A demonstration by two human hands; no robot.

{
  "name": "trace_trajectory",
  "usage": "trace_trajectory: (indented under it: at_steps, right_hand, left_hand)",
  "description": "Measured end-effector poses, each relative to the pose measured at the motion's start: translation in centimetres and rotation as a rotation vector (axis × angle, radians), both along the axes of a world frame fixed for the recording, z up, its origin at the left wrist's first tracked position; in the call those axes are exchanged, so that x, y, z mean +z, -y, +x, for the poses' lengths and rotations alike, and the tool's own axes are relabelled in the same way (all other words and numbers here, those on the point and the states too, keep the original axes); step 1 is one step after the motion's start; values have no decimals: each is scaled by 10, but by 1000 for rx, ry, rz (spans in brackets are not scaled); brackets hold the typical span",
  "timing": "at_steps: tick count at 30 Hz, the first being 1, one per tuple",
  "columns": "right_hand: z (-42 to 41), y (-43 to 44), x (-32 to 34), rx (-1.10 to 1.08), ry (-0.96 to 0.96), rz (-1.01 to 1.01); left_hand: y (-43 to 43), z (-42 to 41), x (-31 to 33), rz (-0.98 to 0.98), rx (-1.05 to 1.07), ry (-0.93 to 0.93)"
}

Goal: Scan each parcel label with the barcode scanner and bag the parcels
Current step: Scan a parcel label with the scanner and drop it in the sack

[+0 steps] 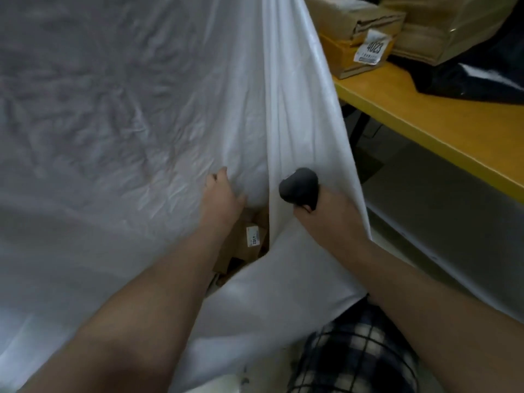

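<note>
plaid cloth (354, 355): bottom centre-right of the frame, a dark and pale check, its top edge tucked under the sack's lower hem.
left hand (224, 194): centre of the frame, fingers curled into a fold of the white sack (141, 109), gripping the left edge of its mouth.
right hand (326, 214): just right of centre, fingers wrapped round the barcode scanner (299, 188). the sack's right edge drapes against this hand; whether it also pinches the cloth, cannot tell.
barcode scanner look: dark grey, matte, rounded head jutting up and left out of the fist; handle hidden in the hand.
white sack look: large, pale, woven and crinkled, filling the upper left and middle of the frame; long folds run down to the two hands, with a narrow gap open between them.
brown parcel (241, 253): seen through that gap, low inside the sack, just below the left hand; cardboard-coloured, with a small white label (252, 236) printed "4102".
table (425, 117): right side of the frame, yellow-orange top running from upper centre to the right edge.
labelled box (340, 63): upper right, on the table's near end, brown, its white tag (371, 49) reading "4023".
taped parcels (425, 29): top right, stacked behind and above the labelled box, tan.
dark glossy bag (467, 75): far right on the table, beside the parcels, black with a sheen.
</note>
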State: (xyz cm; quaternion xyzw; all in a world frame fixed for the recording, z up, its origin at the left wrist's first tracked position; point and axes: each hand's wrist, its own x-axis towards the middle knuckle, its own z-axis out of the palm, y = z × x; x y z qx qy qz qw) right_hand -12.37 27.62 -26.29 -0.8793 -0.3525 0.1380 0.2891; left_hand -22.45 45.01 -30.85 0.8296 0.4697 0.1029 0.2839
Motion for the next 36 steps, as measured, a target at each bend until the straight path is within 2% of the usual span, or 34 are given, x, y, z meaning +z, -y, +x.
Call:
trace_trajectory:
  at_steps: [6, 11, 15, 20, 31, 33, 36]
  right_hand:
    - [-9, 65, 58, -124, 69, 67]
    - [7, 142, 114, -257, 148, 203]
    - [23, 207, 152, -418, 223, 277]
    - [45, 291, 171, -586, 241, 374]
    - [79, 423, 175, -906, 233, 424]
    - [87, 445, 183, -955, 254, 460]
    - [105, 476, 197, -998, 178, 463]
  left_hand:
    - [62, -3, 84, 173, -175, 54]
    - [129, 24, 151, 338, -393, 135]
    - [190, 61, 193, 392, -551, 224]
    - [270, 111, 217, 412, -755, 309]
    - [404, 196, 217, 343, -1024, 331]
    - [427, 209, 218, 287, -1070, 350]
    - [458, 229, 220, 95, -1101, 335]
